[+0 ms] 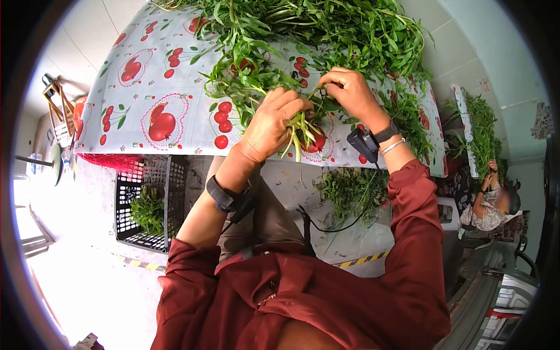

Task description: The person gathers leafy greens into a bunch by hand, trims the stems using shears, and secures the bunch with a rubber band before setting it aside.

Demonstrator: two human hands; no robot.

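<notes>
My left hand [273,121] is closed around a bunch of leafy green herbs [301,132], near the front edge of the table. Pale cut stems stick out below its fingers, and leafy tops fan out behind it to the left. Just to the right, my right hand [352,95] pinches a thin dark green stem [319,92] between thumb and forefinger, right beside the bunch. Under both hands lies a tablecloth [195,133] printted with cherries and pomegranates. A large heap of the same greens [326,26] covers the far side of the table.
Below the table's left part stands a black plastic crate [142,216] holding some greens. More greens [356,195] lie on the floor under the front edge. At the far right, a person [490,204] works at another table with greens [483,125].
</notes>
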